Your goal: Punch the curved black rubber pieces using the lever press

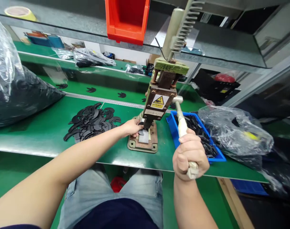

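Note:
A hand press with a coil spring and a warning label stands on the green bench. My right hand is wrapped round its tape-covered lever, which points down toward me. At the press base, my left hand pinches a black curved plastic part under the ram. My fingers hide some of that part. A pile of similar black curved parts lies on the bench left of the press.
A blue bin of black pieces sits right of the press, beside a clear plastic bag. A large bag of dark material stands at left. Several black parts lie on the green strip behind. An orange bin hangs above at the shelf edge.

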`<state>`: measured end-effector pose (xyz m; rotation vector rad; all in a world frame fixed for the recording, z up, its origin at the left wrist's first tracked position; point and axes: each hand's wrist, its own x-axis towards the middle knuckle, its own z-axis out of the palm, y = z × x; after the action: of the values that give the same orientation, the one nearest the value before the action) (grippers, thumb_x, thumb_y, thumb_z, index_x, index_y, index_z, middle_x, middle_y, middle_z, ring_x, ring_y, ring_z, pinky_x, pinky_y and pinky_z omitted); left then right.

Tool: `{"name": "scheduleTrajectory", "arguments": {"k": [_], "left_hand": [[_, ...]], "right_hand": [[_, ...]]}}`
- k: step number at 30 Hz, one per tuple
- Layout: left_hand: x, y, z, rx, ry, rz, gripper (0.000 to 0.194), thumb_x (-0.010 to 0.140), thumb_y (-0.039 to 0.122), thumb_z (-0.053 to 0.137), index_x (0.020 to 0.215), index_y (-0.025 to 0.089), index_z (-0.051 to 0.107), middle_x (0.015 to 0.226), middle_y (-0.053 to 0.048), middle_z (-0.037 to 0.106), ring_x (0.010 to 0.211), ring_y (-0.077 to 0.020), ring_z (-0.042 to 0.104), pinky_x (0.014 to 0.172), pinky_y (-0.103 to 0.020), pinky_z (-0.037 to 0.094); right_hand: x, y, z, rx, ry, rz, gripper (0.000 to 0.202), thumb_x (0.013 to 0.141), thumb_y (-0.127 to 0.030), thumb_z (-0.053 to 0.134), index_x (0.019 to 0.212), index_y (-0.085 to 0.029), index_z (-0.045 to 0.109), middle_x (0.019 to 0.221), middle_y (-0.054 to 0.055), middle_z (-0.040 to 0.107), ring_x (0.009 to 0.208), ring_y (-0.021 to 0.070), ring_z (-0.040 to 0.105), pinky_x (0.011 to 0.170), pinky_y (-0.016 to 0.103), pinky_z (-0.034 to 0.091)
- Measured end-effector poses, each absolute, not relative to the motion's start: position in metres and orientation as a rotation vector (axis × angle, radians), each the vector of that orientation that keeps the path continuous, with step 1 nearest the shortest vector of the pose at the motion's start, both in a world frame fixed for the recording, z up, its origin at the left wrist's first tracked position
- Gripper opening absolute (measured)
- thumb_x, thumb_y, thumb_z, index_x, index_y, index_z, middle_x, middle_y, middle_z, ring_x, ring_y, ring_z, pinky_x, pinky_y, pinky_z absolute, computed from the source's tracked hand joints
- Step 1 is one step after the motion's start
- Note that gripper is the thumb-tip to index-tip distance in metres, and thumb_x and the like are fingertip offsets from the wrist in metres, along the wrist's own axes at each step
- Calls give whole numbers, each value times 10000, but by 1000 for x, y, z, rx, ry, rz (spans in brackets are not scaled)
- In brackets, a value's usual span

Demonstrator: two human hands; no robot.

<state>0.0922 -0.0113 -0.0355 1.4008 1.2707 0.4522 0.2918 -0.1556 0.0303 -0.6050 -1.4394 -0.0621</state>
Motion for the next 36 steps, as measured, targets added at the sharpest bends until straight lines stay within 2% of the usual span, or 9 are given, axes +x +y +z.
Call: {"name": "scheduleTrajectory", "arguments": {"k": [4, 9, 11, 13, 16, 22, 26, 32, 36], "left_hand": [[93, -20, -31, 1343, 1276, 519, 243, 980, 422, 639, 972, 184, 593, 590, -9, 676, 389, -123, 581, 401, -202, 443], [60, -17, -6, 1361, 1010, 509, 258, 947, 404, 662, 984, 151, 625, 1064, -123, 783, 611, -129, 701, 500, -218, 523], [31, -7, 3, 1592, 1087, 546, 284, 950, 425, 638, 1052, 161, 669, 1132, -106, 782, 717, -149, 722, 550, -224, 525], [-3, 5, 9, 1878, 1294, 584, 281, 948, 420, 619, 1075, 185, 704, 1098, -68, 792, 831, -179, 729, 669, -253, 546], [-43, 17, 8, 2212, 1524, 344, 284, 926, 396, 623, 1106, 211, 740, 1101, -51, 794, 978, -225, 726, 848, -300, 538], [-56, 14, -16, 2596, 1365, -224, 499, 831, 368, 732, 1313, 237, 712, 1399, -98, 683, 1292, -320, 588, 1078, -377, 460], [-47, 16, -25, 2682, 1362, -371, 469, 818, 279, 707, 1280, 204, 716, 1405, -149, 646, 1279, -349, 552, 1077, -447, 449], [-39, 31, -23, 2644, 1409, -508, 406, 782, 375, 762, 1133, 173, 746, 1400, -192, 598, 1307, -396, 476, 1074, -562, 400], [-33, 35, -22, 2602, 1426, -531, 354, 756, 407, 806, 1015, 170, 760, 1332, -198, 615, 1300, -405, 481, 1066, -562, 389]], "right_hand": [[295, -158, 31, -599, -1472, -43, 194, 820, -238, 691, 665, -239, 575, 671, -35, 594, 805, 202, 643, 1041, 636, 498], [296, -158, 32, -580, -1500, -16, 160, 798, -192, 690, 681, -230, 588, 693, -31, 613, 831, 203, 651, 1062, 631, 484], [295, -157, 33, -568, -1490, -19, 165, 785, -187, 701, 672, -223, 586, 691, -31, 615, 824, 201, 652, 1057, 625, 486], [294, -156, 33, -561, -1472, -24, 172, 777, -188, 710, 663, -218, 585, 678, -32, 612, 804, 198, 649, 1045, 623, 492], [293, -154, 32, -555, -1451, -36, 191, 784, -201, 718, 654, -222, 580, 664, -33, 612, 782, 197, 647, 1030, 626, 505], [294, -151, 27, -543, -1438, -58, 246, 828, -264, 717, 641, -224, 562, 653, -36, 592, 777, 177, 649, 1032, 587, 519], [294, -151, 27, -569, -1451, -58, 240, 835, -263, 710, 650, -230, 561, 660, -38, 597, 779, 167, 657, 1058, 563, 524], [292, -152, 29, -570, -1430, -62, 235, 826, -260, 705, 645, -236, 558, 645, -31, 590, 761, 180, 647, 1037, 586, 521], [293, -153, 30, -577, -1437, -60, 236, 819, -261, 713, 646, -228, 556, 650, -27, 598, 768, 191, 649, 1026, 596, 521]]}}
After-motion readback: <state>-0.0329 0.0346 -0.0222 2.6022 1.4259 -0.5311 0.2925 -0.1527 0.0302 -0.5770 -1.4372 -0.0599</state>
